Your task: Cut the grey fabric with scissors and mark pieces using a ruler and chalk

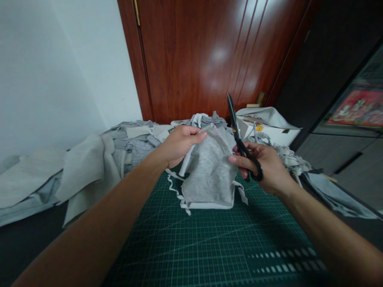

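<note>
A small piece of grey fabric (209,171) with white edging hangs over the green cutting mat (209,243). My left hand (181,145) pinches its upper left corner between thumb and fingers. Thin white strips trail from both sides of the fabric. In my right hand (265,165) is a pair of black scissors (235,119), blades pointing up and away from me, with fingers around the handles. The right thumb and fingertips are close against the fabric's right edge; whether they also grip it I cannot tell.
Piles of grey and off-white cloth (86,167) lie along the left and back. A white box (279,133) stands at the back right, near tangled cloth strips (295,159) and folded grey fabric (335,193). Behind the work surface is a reddish-brown door (197,59).
</note>
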Action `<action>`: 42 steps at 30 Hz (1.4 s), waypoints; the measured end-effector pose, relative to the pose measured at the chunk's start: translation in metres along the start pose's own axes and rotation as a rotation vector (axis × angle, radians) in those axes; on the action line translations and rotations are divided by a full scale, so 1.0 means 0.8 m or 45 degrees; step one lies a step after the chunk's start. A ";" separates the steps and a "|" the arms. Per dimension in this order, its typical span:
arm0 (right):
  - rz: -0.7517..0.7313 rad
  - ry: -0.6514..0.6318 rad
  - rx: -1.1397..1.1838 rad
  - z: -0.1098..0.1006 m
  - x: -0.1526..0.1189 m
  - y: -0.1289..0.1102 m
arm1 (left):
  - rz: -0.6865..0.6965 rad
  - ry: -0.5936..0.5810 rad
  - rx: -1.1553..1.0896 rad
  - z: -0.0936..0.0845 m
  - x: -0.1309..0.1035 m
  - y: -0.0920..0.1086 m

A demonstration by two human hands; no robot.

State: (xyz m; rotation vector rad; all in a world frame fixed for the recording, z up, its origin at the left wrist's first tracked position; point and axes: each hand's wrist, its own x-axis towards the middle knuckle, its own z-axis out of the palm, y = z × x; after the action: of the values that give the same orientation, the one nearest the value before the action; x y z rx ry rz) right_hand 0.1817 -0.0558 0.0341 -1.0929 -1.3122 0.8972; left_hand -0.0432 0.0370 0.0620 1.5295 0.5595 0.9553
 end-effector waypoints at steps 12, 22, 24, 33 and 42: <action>0.007 0.025 -0.320 -0.003 0.010 -0.032 | 0.023 -0.530 0.716 0.025 0.020 -0.001; -0.056 -0.030 -0.199 -0.015 0.008 -0.015 | -0.005 -0.507 0.493 0.014 0.009 -0.012; -0.042 -0.045 -0.178 -0.019 0.006 -0.018 | 0.011 -0.444 0.485 0.008 0.006 -0.012; -0.032 -0.042 -0.146 -0.031 0.006 -0.027 | 0.049 -0.394 0.450 0.000 -0.004 -0.009; 0.003 -0.097 -0.104 -0.051 0.009 -0.034 | 0.397 -0.280 0.642 -0.008 -0.007 -0.004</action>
State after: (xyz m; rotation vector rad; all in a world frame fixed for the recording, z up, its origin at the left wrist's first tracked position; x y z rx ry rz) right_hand 0.2202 -0.0610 0.0647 -1.1324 -1.4215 0.9013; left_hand -0.0512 0.0371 0.0578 2.1939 0.4280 0.9000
